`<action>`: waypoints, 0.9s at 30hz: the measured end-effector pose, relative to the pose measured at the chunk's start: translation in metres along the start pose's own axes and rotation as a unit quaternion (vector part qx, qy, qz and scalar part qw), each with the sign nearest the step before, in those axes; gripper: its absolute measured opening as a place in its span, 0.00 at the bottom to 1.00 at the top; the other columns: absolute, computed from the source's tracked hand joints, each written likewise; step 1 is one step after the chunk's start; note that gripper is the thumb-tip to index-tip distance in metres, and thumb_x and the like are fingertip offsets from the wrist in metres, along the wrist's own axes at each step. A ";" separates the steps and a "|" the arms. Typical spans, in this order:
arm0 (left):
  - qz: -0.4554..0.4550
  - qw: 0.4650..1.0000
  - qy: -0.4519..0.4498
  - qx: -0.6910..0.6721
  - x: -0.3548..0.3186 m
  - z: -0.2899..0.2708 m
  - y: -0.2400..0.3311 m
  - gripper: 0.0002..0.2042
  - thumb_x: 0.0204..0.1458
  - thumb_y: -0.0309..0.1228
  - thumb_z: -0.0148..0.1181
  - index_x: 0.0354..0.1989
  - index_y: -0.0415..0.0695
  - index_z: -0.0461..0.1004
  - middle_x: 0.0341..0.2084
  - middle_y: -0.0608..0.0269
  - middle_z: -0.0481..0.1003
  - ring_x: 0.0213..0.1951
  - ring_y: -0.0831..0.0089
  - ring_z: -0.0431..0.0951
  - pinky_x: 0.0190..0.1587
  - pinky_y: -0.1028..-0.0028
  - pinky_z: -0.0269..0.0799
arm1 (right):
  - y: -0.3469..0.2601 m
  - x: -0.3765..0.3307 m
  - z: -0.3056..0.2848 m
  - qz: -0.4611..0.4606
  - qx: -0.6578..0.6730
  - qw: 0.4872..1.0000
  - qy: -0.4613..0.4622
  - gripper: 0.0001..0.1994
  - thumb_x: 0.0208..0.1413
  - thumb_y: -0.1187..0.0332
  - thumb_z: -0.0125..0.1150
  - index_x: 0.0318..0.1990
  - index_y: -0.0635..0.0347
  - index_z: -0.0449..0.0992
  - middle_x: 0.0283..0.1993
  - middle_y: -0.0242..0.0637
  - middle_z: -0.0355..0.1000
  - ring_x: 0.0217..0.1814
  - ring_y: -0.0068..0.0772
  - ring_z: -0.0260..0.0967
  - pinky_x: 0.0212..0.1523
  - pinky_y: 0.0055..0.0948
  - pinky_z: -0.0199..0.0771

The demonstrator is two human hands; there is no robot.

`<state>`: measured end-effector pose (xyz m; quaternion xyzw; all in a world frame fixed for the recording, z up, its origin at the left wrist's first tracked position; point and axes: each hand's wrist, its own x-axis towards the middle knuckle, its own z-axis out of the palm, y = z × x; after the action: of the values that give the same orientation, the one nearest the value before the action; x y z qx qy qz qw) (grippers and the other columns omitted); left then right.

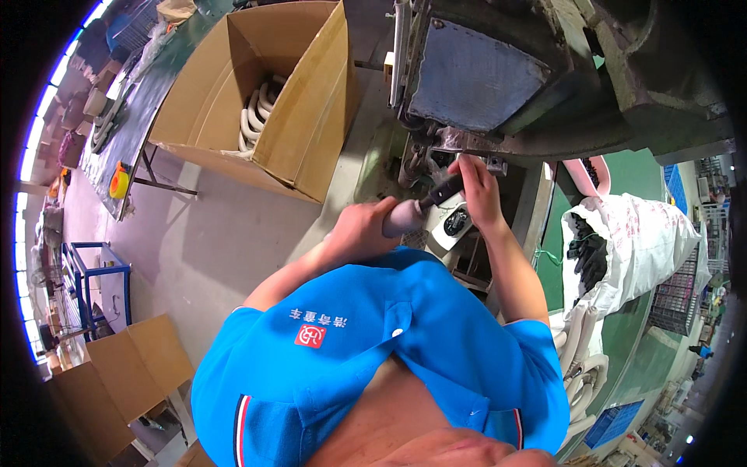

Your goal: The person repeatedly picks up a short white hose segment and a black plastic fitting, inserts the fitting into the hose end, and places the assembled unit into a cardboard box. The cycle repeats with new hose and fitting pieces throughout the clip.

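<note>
Pale tube (405,216) clenched in left grip (366,226), dark end under right grip (476,191).

Left hand (359,226) gripping smooth matt pale-grey handle (405,215), plastic by look. Right hand (476,187) holding dark matt black end piece (442,189), material unclear. Machine (498,78) showing dull, worn, grimy metal; its front panel (475,78) looking rough, grey-blue. Cardboard box (311,117) showing matt brown paperboard, holding smooth white curved pieces (257,117) with slight sheen. White sack (646,241) looking woven, crinkled. Blue polo shirt (373,350) showing soft matt cloth. Floor (210,241) looking smooth, faintly shiny concrete.
</note>
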<state>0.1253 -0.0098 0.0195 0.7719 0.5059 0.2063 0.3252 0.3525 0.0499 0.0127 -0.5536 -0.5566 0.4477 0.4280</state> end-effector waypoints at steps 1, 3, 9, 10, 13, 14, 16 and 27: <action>-0.021 1.000 0.005 0.017 0.005 -0.001 -0.002 0.19 0.32 0.31 0.64 0.37 0.46 0.69 0.24 0.49 0.74 0.30 0.49 0.75 0.32 0.58 0.71 | 0.011 0.014 0.003 -0.080 -0.047 0.996 0.009 0.15 0.61 0.59 0.46 0.34 0.61 0.73 0.30 0.32 0.69 0.29 0.23 0.63 0.31 0.26 0.64; -0.056 0.998 -0.002 0.043 0.020 -0.007 -0.001 0.22 0.32 0.33 0.63 0.40 0.46 0.67 0.25 0.47 0.74 0.31 0.48 0.75 0.33 0.57 0.70 | 0.053 0.057 0.005 -0.272 -0.218 0.932 0.101 0.15 0.61 0.58 0.46 0.36 0.62 0.73 0.34 0.39 0.71 0.35 0.35 0.67 0.37 0.36 0.67; -0.088 0.994 -0.004 0.070 0.045 -0.019 -0.016 0.20 0.35 0.35 0.60 0.41 0.46 0.67 0.26 0.46 0.74 0.33 0.48 0.75 0.35 0.56 0.70 | 0.062 0.105 0.018 -0.457 -0.399 0.773 0.184 0.15 0.57 0.63 0.49 0.45 0.64 0.71 0.47 0.45 0.70 0.49 0.47 0.67 0.48 0.42 0.67; -0.089 0.993 -0.013 0.073 0.047 -0.018 -0.021 0.20 0.35 0.35 0.60 0.40 0.47 0.67 0.26 0.47 0.74 0.33 0.48 0.75 0.35 0.56 0.70 | 0.057 0.102 0.018 -0.437 -0.393 0.792 0.167 0.15 0.56 0.64 0.50 0.46 0.64 0.71 0.48 0.45 0.70 0.50 0.47 0.66 0.49 0.42 0.67; -0.089 0.991 -0.016 0.095 0.049 -0.016 -0.030 0.19 0.35 0.35 0.60 0.40 0.47 0.68 0.27 0.47 0.74 0.33 0.49 0.75 0.35 0.57 0.70 | 0.053 0.090 0.017 -0.468 -0.427 0.755 0.172 0.11 0.54 0.68 0.51 0.42 0.63 0.73 0.40 0.44 0.72 0.43 0.44 0.69 0.43 0.40 0.70; -0.082 0.993 -0.029 0.086 0.051 -0.014 -0.033 0.19 0.35 0.35 0.60 0.39 0.47 0.69 0.27 0.47 0.74 0.33 0.49 0.75 0.35 0.57 0.70 | 0.060 0.089 0.015 -0.385 -0.422 0.809 0.135 0.10 0.53 0.68 0.51 0.41 0.62 0.74 0.39 0.43 0.72 0.41 0.42 0.70 0.40 0.39 0.70; -0.068 0.994 -0.044 0.067 0.055 -0.014 -0.040 0.19 0.35 0.35 0.60 0.39 0.47 0.70 0.27 0.48 0.74 0.33 0.50 0.75 0.35 0.57 0.70 | 0.087 0.092 0.012 -0.176 -0.330 0.927 0.015 0.09 0.53 0.69 0.51 0.39 0.61 0.74 0.38 0.41 0.73 0.39 0.39 0.70 0.37 0.37 0.71; -0.059 0.989 -0.088 0.099 0.066 -0.018 -0.042 0.19 0.35 0.36 0.59 0.39 0.46 0.72 0.31 0.50 0.76 0.37 0.52 0.75 0.39 0.58 0.71 | 0.300 0.180 0.008 0.084 -0.433 0.894 0.077 0.20 0.53 0.55 0.52 0.48 0.58 0.73 0.42 0.41 0.75 0.45 0.42 0.73 0.44 0.37 0.72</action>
<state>0.1131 0.0672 0.0012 0.7839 0.5380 0.0666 0.3025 0.4111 0.2255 -0.2844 -0.7617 -0.6121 0.1523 0.1483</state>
